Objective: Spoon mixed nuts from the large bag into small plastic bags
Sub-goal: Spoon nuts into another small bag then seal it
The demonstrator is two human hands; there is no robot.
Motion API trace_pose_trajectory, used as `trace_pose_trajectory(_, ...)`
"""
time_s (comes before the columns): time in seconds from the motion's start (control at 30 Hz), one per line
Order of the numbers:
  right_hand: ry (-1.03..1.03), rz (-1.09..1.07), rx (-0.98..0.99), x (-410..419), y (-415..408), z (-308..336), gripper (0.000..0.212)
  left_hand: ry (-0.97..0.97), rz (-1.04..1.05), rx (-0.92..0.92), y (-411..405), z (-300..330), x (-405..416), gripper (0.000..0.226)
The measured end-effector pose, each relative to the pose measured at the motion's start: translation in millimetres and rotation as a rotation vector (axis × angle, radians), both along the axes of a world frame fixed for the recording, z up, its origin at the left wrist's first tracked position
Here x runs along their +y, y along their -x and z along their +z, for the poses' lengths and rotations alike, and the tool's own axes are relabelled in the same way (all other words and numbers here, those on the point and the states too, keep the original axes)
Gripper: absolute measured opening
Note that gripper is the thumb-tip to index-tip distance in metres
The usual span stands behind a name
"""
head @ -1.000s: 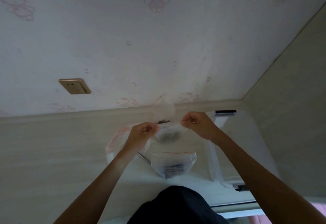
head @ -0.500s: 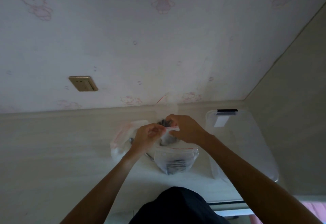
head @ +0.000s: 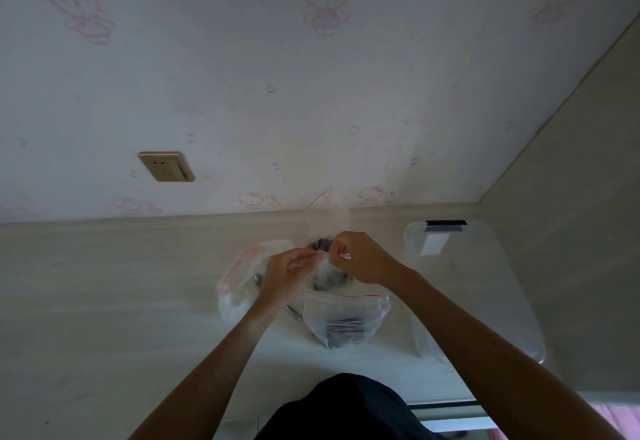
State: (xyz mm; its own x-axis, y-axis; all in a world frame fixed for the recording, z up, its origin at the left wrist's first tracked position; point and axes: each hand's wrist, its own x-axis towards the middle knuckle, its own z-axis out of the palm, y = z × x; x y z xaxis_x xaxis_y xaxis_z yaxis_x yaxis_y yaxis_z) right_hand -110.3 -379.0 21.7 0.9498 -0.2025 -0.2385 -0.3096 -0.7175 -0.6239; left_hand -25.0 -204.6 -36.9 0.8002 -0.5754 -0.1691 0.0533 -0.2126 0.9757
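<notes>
Two hands close together above the table, both pinching the top edge of a small bag: left hand at its left end, right hand at its right end. Dark nuts inside, bag hanging between the hands. Nearer the body, another filled bag lying on the table. Left of the hands, large bag. Right, clear plastic box.

A pale surface runs along the wall; on it lie a large clear bag, a small filled bag and a clear lidded box; a spoon shows beside the large bag.
</notes>
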Motion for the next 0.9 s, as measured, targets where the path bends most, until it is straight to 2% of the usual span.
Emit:
trace_pose_trajectory(0.23,0.018,-0.015,-0.045,1.5,-0.1,-0.8,0.018,-0.057,0.024,-0.015,-0.1,1.9,-6.8,0.008)
trace_pose_trajectory(0.47,0.054,-0.031,-0.049,5.1,-4.1,0.6,0.018,-0.094,0.006,-0.150,3.0,7.3,-10.8,0.005)
trace_pose_trajectory(0.6,0.058,-0.061,-0.044,7.4,-7.4,1.3,0.020,-0.104,-0.014,-0.139,3.0,7.9,-12.5,0.003)
trace_pose_trajectory(0.9,0.053,-0.070,-0.050,4.7,-11.2,-0.7,0.019,-0.145,-0.090,-0.245,-2.6,11.9,-11.6,0.015)
